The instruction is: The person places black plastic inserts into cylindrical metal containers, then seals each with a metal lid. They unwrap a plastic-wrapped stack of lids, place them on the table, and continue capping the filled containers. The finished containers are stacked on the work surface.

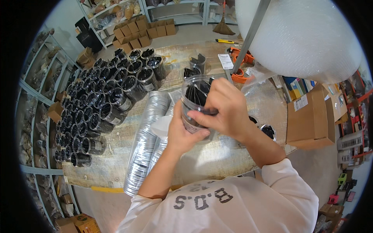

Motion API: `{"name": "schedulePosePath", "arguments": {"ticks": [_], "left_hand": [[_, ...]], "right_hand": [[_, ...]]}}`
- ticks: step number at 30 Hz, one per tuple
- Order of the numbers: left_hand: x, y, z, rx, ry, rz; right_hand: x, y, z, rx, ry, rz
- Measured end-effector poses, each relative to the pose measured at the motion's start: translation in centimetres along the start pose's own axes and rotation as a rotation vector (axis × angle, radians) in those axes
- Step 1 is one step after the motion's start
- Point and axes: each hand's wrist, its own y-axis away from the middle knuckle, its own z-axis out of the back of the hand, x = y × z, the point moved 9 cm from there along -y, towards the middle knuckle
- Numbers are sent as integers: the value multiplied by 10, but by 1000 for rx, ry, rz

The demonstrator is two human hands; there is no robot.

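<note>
A clear jar is up over the wooden table, in front of the person, between the two hands. It leans a bit, and its round top has no lid. Thin black strips fill it and reach up near the rim.

The left hand is curled round the jar's lower side, with the thumb across the front, so it has a good hold. The right hand is bent like a loose fist at the top. Its thumb is by the near side of the jar and its other fingers are bent at the mouth. I can't tell if those fingers pinch a strip, push on the strips or just grip the rim.

The jar looks like thin plastic, so I think it is light, even when full. Its smooth wall may slip a little, and a hard squeeze could make it bend. The strips look dry and stiff, and they might snap if pushed hard. The best place to hold is round the middle, with the thumb on one side and the fingers on the other, keeping the mouth up so nothing spills.

More filled jars stand close together on the left, and a long silver bundle lies near the left arm.
</note>
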Motion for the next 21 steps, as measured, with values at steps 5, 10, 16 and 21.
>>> {"name": "schedulePosePath", "arguments": {"ticks": [5,10,16,21], "left_hand": [[61,19,-19,105,39,67],[114,36,-14,57,48,264],[45,-6,38,-6,768,220],[-2,-10,31,235,587,13]], "right_hand": [[10,48,-1,21,42,-45],[-5,143,22,-21,6,-401],[-20,265,-7,195,470,-361],[-49,316,-16,117,669,-491]]}}
